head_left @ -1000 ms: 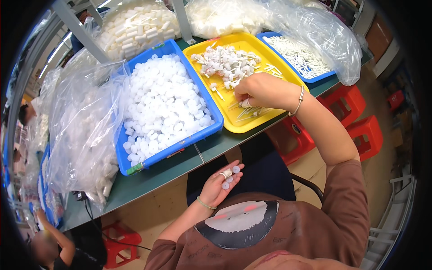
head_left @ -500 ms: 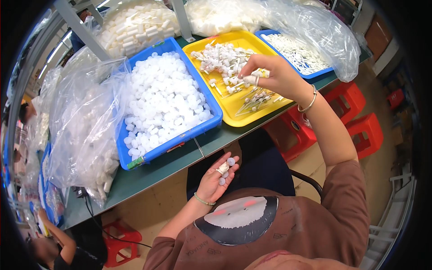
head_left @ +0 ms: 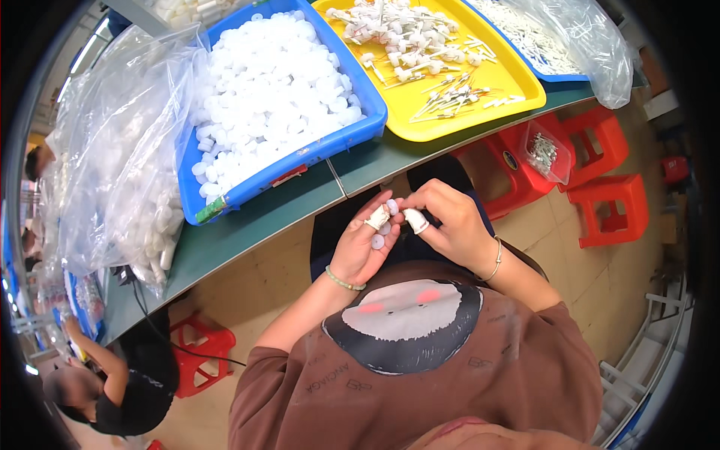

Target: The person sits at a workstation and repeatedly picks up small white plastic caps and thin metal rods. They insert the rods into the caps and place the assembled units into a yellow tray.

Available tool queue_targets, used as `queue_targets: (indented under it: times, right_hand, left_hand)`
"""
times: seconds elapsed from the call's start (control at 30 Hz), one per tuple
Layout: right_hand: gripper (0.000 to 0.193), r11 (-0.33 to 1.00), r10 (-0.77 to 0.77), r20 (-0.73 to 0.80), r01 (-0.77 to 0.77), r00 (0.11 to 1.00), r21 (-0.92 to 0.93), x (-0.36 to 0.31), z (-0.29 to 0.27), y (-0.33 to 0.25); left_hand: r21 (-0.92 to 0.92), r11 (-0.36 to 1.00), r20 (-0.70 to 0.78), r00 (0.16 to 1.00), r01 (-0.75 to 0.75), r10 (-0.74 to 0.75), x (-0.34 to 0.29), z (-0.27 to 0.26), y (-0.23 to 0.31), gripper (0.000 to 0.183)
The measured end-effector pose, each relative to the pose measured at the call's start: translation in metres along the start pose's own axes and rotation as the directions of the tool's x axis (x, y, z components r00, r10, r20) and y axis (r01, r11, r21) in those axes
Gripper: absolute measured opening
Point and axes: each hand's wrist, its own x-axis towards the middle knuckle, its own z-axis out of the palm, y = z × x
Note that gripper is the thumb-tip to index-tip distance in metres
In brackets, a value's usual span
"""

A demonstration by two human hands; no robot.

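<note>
My left hand (head_left: 360,244) is palm up in front of my chest, its fingers partly curled around several small translucent plastic discs (head_left: 378,241). A white wrap (head_left: 377,217) covers its thumb. Close against its fingertips, my right hand (head_left: 452,229) has thumb and fingers drawn together, and its thumb wears another white wrap (head_left: 416,220). Whatever lies in that pinch is too small to make out. Beyond the hands, a blue bin (head_left: 300,157) is heaped with similar white discs. To its right, a yellow tray (head_left: 517,71) holds small white-headed pieces with thin stems.
Another blue tray (head_left: 574,77) of thin white sticks sits at the far right. Plastic bags (head_left: 124,150) of white parts lie at left on the green table (head_left: 247,244). Red stools (head_left: 619,210), one bearing a clear box (head_left: 546,152), stand right. A co-worker (head_left: 139,382) sits lower left.
My right hand has come down from over the yellow tray to meet my left hand. The left hand has risen slightly in view. The table and its trays appear higher in the picture.
</note>
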Motion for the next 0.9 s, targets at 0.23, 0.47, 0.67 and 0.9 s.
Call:
queue_targets:
  times: [0.23, 0.47, 0.67, 0.9]
  right_hand:
    - [0.015, 0.993, 0.113, 0.030, -0.114, 0.993, 0.035, -0.005, 0.003, 0.001]
    - [0.018, 0.998, -0.036, -0.120, 0.030, 0.992, -0.048, -0.009, 0.015, 0.009]
    - [0.021, 0.987, -0.080, -0.173, 0.054, 0.982, -0.153, -0.008, 0.014, 0.008]
    - [0.021, 0.947, -0.164, -0.124, 0.121, 0.979, -0.298, -0.010, 0.012, 0.008]
  left_hand:
    - [0.117, 0.993, 0.040, 0.999, -0.030, 0.026, 0.005, -0.011, -0.006, 0.036]
    - [-0.016, 1.000, 0.096, 0.995, -0.021, 0.022, 0.002, -0.003, -0.007, 0.040]
    - [-0.024, 1.000, 0.133, 0.991, 0.009, -0.006, 0.001, -0.004, -0.005, 0.041]
    - [-0.007, 1.000, 0.107, 0.994, -0.011, 0.012, 0.001, 0.000, -0.003, 0.039]
